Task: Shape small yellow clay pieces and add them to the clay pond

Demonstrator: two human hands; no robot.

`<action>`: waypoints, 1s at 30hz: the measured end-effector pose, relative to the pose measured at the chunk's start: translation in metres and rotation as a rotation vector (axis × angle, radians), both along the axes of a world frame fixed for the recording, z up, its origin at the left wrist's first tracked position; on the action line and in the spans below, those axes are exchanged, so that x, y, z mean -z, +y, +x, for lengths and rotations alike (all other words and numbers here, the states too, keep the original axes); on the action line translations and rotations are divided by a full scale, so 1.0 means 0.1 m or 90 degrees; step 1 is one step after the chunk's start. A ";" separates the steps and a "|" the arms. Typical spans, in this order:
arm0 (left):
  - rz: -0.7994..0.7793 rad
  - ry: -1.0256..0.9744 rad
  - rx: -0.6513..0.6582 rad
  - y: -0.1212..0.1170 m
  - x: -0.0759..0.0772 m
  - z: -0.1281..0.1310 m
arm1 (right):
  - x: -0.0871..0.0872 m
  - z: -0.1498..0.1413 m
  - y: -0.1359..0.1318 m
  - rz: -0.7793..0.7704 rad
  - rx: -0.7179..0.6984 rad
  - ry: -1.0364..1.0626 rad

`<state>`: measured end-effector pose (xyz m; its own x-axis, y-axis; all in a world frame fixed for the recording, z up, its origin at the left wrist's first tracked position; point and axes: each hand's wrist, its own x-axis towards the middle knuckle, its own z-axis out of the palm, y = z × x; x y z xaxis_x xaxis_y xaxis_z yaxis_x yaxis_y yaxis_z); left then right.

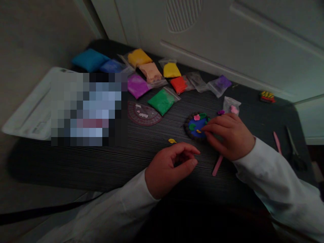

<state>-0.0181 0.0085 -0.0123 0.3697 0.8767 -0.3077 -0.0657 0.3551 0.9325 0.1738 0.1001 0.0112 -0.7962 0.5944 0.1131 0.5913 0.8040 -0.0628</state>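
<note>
A small clay pond [194, 125] with a blue middle and a dark pebble-like rim lies on the table. On it are a pink clay flower [196, 117], green clay leaf shapes [192, 127] and a small yellow clay piece [198, 131]. My right hand [226, 135] reaches over the pond's right side, its fingertips pinched together right beside the yellow piece; whatever they hold is hidden. My left hand [172, 167] hovers in front of the pond, with thumb and curved fingers apart and nothing between them. Another yellow clay piece [172, 140] lies just beyond it.
Bags of coloured clay, including a green one [162, 101], lie along the back. A clear protractor [144, 114] carries white bits. A pink tool [217, 166], another pink tool [277, 141] and scissors [295, 152] lie to the right. A white tray [27, 118] stands left, beside a blurred-out area.
</note>
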 end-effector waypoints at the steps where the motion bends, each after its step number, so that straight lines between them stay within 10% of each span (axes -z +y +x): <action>1: 0.001 0.000 -0.001 0.00 0.00 0.00 | -0.01 0.01 0.01 0.006 0.005 0.003; 30: -0.008 -0.005 0.005 -0.01 0.01 0.00 | 0.05 -0.09 0.06 0.008 0.004 -0.033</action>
<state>-0.0177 0.0079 -0.0131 0.3786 0.8698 -0.3166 -0.0696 0.3678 0.9273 0.1645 0.1060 0.0064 -0.7977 0.5978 0.0795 0.5982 0.8011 -0.0215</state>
